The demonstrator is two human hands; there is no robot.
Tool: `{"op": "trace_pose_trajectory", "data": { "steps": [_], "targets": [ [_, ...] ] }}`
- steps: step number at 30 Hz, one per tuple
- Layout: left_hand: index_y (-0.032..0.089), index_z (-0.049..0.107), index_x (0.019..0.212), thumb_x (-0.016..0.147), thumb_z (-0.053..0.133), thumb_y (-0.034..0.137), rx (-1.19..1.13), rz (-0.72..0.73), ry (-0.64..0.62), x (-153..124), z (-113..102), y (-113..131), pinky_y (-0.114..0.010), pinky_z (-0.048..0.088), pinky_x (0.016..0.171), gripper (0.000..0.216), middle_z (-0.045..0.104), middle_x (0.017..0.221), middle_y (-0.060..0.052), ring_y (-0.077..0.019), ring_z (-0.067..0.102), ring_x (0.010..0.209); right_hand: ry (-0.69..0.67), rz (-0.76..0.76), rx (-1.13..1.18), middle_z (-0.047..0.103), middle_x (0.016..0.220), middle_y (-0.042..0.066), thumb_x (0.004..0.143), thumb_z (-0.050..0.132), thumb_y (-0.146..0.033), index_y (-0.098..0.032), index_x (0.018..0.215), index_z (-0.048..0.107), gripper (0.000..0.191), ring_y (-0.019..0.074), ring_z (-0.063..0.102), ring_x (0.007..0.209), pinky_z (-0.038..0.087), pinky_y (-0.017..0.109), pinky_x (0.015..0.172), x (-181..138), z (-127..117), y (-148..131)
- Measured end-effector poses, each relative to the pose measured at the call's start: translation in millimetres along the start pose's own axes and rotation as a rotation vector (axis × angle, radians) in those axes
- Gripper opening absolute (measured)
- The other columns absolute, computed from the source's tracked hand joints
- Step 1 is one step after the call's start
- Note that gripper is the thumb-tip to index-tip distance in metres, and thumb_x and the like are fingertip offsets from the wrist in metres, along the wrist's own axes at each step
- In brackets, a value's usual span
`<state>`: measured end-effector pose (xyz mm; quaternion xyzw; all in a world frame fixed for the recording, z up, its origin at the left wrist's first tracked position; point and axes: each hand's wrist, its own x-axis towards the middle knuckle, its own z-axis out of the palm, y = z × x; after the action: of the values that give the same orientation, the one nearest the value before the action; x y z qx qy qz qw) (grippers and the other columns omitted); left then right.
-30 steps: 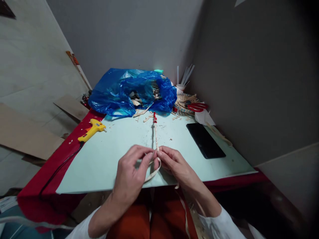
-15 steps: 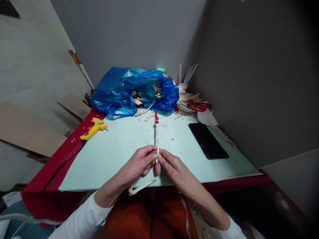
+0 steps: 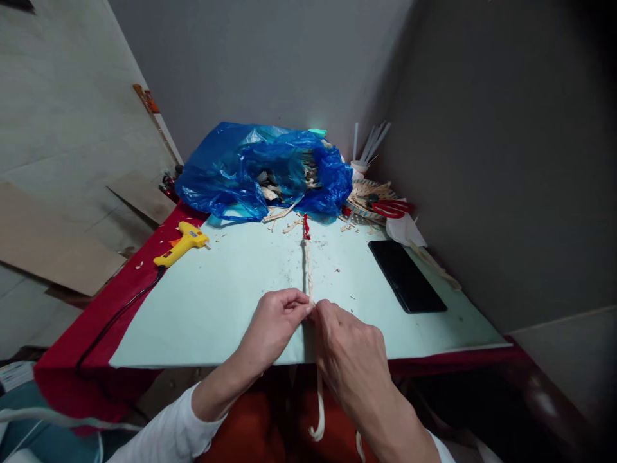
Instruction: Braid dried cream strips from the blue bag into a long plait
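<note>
A cream braided strip (image 3: 307, 265) runs straight down the middle of the pale green sheet (image 3: 222, 289), its far end held by a small red clip (image 3: 305, 227). My left hand (image 3: 274, 328) and my right hand (image 3: 349, 357) meet at the near end of the braid, both closed and pinching its strands. A loose cream strand (image 3: 319, 408) hangs from my fingers over the table's front edge, down above my orange lap.
A blue plastic bag (image 3: 263, 170) full of strips fills the back of the table. A yellow glue gun (image 3: 182, 243) with a black cord lies at the left on the red cloth. A black phone (image 3: 406, 275), red scissors (image 3: 391, 207) and a cup of sticks (image 3: 360, 164) are at the right.
The loop of strand that bowed out to the left under my left hand has been drawn in and now hangs straight down. Both hands stay pinched at the braid's end, a little nearer me.
</note>
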<state>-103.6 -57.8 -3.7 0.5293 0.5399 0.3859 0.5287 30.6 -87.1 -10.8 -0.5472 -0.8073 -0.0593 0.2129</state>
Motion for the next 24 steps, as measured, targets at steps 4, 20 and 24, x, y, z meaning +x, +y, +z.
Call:
{"op": "trace_pose_trajectory", "data": {
  "steps": [4, 20, 24],
  "targets": [
    [0.014, 0.068, 0.076, 0.078, 0.061, 0.024, 0.000, 0.025, 0.006, -1.3, 1.4, 0.0, -0.025, 0.045, 0.068, 0.012, 0.069, 0.075, -0.003, -0.0159, 0.061, 0.074, 0.023, 0.001, 0.034, 0.058, 0.060, 0.004, 0.083, 0.041, -0.005, -0.019, 0.080, 0.049, 0.017, 0.0187, 0.056, 0.050, 0.019, 0.030, 0.048, -1.2, 0.6, -4.7],
    [0.012, 0.065, 0.094, 0.078, 0.067, 0.032, -0.362, -0.117, -0.119, -6.2, -8.4, 0.6, -0.017, 0.019, 0.043, 0.026, 0.068, 0.082, -0.007, -0.0017, 0.032, 0.045, 0.026, -0.105, 0.191, 0.068, 0.080, 0.008, 0.094, 0.039, -0.016, -0.017, 0.096, 0.064, 0.025, 0.0181, 0.061, 0.066, 0.037, 0.030, 0.055, -11.2, -7.4, -6.1],
    [0.012, 0.064, 0.099, 0.080, 0.065, 0.033, -0.342, -0.102, -0.158, -6.4, -9.1, 0.5, -0.018, 0.011, 0.040, 0.029, 0.061, 0.068, 0.000, -0.0010, 0.021, 0.042, 0.097, 0.026, 0.355, 0.066, 0.081, 0.008, 0.094, 0.047, -0.029, -0.019, 0.094, 0.064, 0.020, 0.0199, 0.059, 0.074, 0.042, 0.031, 0.067, -1.5, -23.4, 12.3]
  ]
}}
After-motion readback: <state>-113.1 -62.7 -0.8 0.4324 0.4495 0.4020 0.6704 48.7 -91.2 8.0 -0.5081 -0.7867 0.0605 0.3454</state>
